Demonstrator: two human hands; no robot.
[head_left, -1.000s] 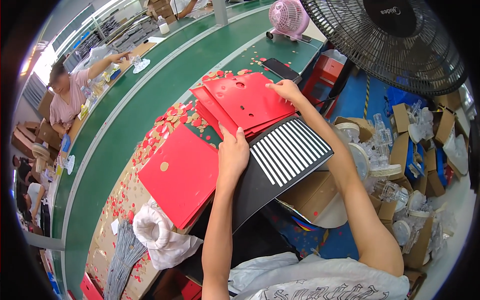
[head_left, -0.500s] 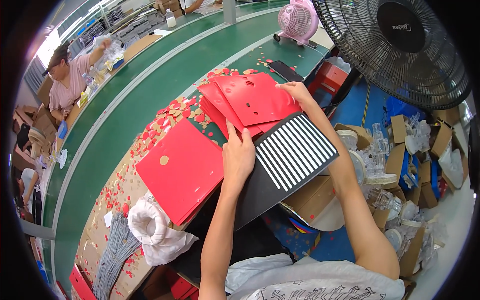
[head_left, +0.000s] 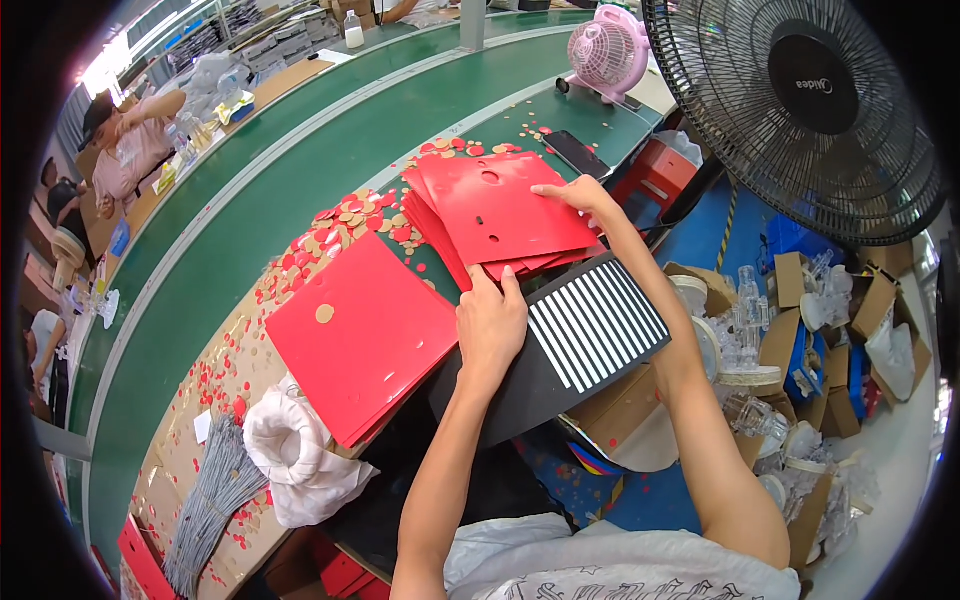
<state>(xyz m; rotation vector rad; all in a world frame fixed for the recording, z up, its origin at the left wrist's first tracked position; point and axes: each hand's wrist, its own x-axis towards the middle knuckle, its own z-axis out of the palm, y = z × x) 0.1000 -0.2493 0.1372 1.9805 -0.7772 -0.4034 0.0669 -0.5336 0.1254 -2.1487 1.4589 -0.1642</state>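
A stack of red sheets (head_left: pixel 525 215) with small punched holes lies on the green table, its upper sheets fanned unevenly. My right hand (head_left: pixel 588 198) grips the top sheet at its right edge, index finger stretched over it. At the near left corner of that sheet, my left hand (head_left: pixel 492 325) pinches the edge with thumb and index finger; its other fingers are hidden. Below the stack, between my forearms, lies a black board with white stripes (head_left: pixel 598 322). Left of my left hand sits a second pile of red sheets (head_left: pixel 365 335), a tan disc (head_left: pixel 325 314) on top.
Red and tan discs (head_left: pixel 350 215) litter the table. A white cloth (head_left: pixel 300 450) and a bundle of grey strips (head_left: pixel 215 510) lie near left. A phone (head_left: pixel 577 153), a pink fan (head_left: pixel 607 55) and a large black fan (head_left: pixel 800 90) stand beyond. Boxes of clear glassware (head_left: pixel 745 330) crowd the right.
My left hand has shifted right and down to the sheet's near corner. My right hand has slid a little left and down over the top sheet, which has turned slightly.
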